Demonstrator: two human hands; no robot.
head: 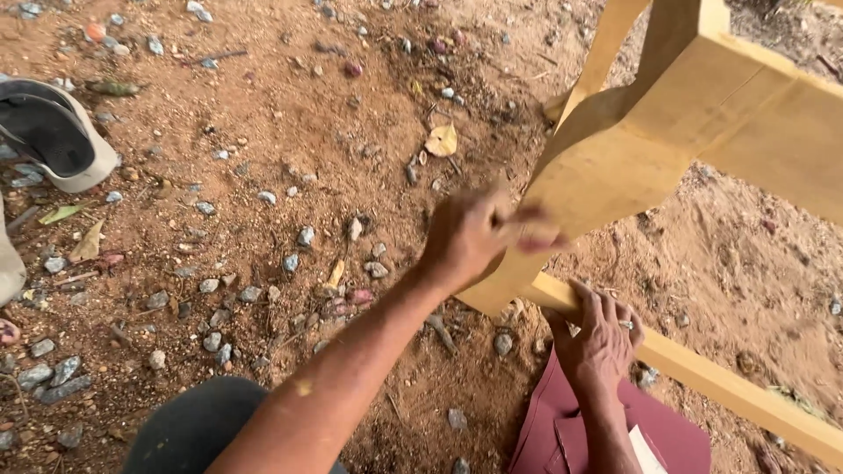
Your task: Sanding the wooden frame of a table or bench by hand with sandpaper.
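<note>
Your left hand (479, 235) presses a curved wooden leg (597, 175), fingers blurred, so their grip is unclear. Your right hand (599, 338) fingers wrap the wooden rail (720, 382) near you, above the dirt ground (263, 175).

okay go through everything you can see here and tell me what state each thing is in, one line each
Left hand: pressed against the curved board, fingers blurred.
Right hand: gripping the lower rail.
Curved board: bare pale wood, joined into the frame.
Lower rail: unpainted, lying low over the dirt.
Sandal: lying empty on the ground.
</note>
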